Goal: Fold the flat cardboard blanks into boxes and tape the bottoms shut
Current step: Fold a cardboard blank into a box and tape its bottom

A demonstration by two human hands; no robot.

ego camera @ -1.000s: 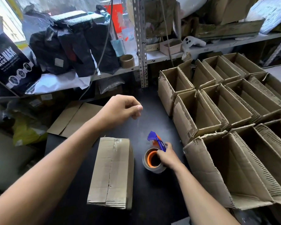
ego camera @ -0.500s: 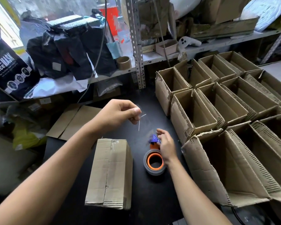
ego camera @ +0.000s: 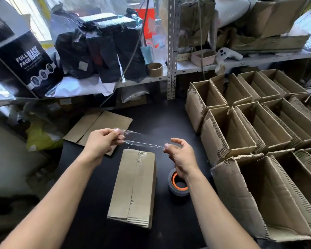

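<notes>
While finished boxes crowd the counter at right, I see the folded box lying bottom-up at centre; my left hand and right hand pinch a clear tape strip above it, light, limp, clingy, best held by its ends

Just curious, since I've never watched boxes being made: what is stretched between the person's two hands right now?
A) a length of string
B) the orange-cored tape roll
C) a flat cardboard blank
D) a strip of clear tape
D: a strip of clear tape runs from the left hand to the right hand, held above the folded box, while the tape roll sits on the table.
</notes>
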